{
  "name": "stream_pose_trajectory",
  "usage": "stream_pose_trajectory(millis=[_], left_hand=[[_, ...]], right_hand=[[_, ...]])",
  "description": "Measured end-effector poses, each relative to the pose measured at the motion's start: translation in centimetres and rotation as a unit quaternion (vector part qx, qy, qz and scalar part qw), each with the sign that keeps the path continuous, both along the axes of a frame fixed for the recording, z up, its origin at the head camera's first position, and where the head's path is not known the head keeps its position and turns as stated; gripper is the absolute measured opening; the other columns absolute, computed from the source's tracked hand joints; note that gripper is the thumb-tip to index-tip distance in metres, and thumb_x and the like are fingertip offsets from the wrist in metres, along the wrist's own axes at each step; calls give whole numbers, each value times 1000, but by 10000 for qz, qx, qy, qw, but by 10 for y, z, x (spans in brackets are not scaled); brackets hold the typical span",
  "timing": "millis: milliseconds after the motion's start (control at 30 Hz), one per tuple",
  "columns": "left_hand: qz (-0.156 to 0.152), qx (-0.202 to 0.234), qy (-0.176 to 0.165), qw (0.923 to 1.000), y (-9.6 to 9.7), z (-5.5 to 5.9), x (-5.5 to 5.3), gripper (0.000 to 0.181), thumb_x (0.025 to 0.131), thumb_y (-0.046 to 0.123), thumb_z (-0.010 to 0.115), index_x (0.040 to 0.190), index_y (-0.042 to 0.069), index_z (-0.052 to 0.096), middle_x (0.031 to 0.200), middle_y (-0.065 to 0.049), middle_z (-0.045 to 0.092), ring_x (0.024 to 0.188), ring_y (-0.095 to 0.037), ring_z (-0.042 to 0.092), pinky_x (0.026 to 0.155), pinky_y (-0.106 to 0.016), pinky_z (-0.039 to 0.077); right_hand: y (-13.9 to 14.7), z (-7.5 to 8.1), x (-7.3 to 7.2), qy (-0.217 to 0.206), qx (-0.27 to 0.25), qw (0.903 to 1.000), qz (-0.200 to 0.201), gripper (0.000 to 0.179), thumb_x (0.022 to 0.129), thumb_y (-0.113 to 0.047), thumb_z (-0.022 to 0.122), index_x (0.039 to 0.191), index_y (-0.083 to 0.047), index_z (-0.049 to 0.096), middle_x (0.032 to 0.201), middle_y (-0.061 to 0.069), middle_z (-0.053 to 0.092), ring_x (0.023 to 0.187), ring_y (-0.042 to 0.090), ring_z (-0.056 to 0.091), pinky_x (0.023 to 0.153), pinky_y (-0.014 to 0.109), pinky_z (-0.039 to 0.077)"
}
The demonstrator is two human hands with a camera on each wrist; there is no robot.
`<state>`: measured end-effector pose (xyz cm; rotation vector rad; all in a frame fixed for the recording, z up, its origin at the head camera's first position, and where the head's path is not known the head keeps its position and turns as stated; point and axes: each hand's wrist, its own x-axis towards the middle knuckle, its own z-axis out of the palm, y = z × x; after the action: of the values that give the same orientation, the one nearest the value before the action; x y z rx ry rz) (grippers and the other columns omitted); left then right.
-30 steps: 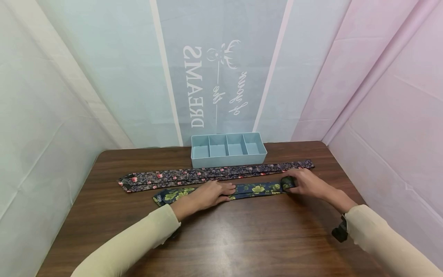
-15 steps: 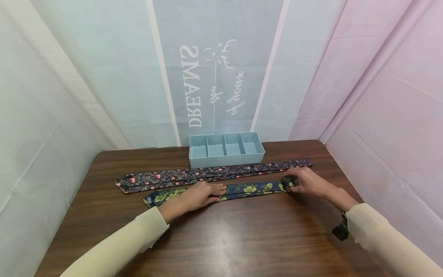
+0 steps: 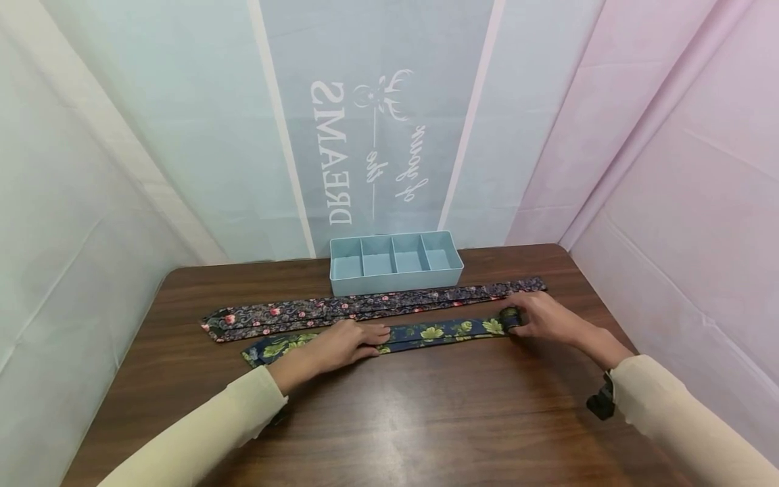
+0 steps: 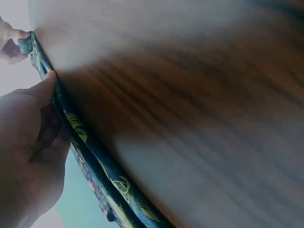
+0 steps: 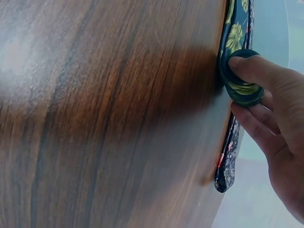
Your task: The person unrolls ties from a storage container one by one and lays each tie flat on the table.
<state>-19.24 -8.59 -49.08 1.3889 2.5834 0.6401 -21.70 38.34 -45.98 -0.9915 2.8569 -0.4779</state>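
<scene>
A navy necktie with yellow-green flowers (image 3: 432, 333) lies lengthwise across the table, its wide end to the left. My left hand (image 3: 343, 343) rests on it near the middle, fingers extended; in the left wrist view the thumb (image 4: 46, 86) touches its edge. At the narrow right end the tie is wound into a small roll (image 5: 244, 92). My right hand (image 3: 544, 316) pinches that roll between thumb and fingers, and the roll stands on its edge. Just behind lies a dark necktie with pink flowers (image 3: 304, 310), stretched out flat and touched by neither hand.
A light blue box (image 3: 398, 281) with several compartments stands behind the ties at the table's back edge. The brown wooden table (image 3: 395, 419) meets a printed curtain (image 3: 389, 155) at the back and pale fabric at both sides.
My left hand and the flat part of the navy necktie have slid left. My right hand stays near its place with the roll, and more flat tie shows between the hands.
</scene>
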Motion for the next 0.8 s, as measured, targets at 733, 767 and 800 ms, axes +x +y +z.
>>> stream_pose_trajectory(millis=[733, 767, 800], left_hand=[[81, -78, -100, 9999, -43, 3, -7, 40, 106, 19, 68, 145, 11, 65, 152, -7, 60, 141, -24, 57, 111, -44, 52], [85, -88, -114, 9999, -45, 4, -7, 40, 106, 19, 68, 145, 11, 65, 152, -7, 60, 141, -24, 57, 111, -44, 52], [94, -101, -145, 9998, -46, 4, -7, 40, 106, 19, 68, 145, 11, 65, 152, -7, 60, 141, -24, 57, 111, -43, 52]], right_hand=[[3, -5, -5, 344, -18, 9994, 97, 45, 80, -10, 93, 122, -5, 76, 116, 12, 77, 89, 20, 73, 74, 44, 62], [4, -5, -5, 360, -19, 9993, 97, 45, 80, -10, 93, 121, -5, 76, 115, 12, 77, 88, 19, 72, 73, 43, 61], [4, -5, -6, 372, -16, 9993, 98, 45, 80, -10, 92, 121, -5, 76, 115, 12, 77, 88, 19, 72, 72, 43, 60]])
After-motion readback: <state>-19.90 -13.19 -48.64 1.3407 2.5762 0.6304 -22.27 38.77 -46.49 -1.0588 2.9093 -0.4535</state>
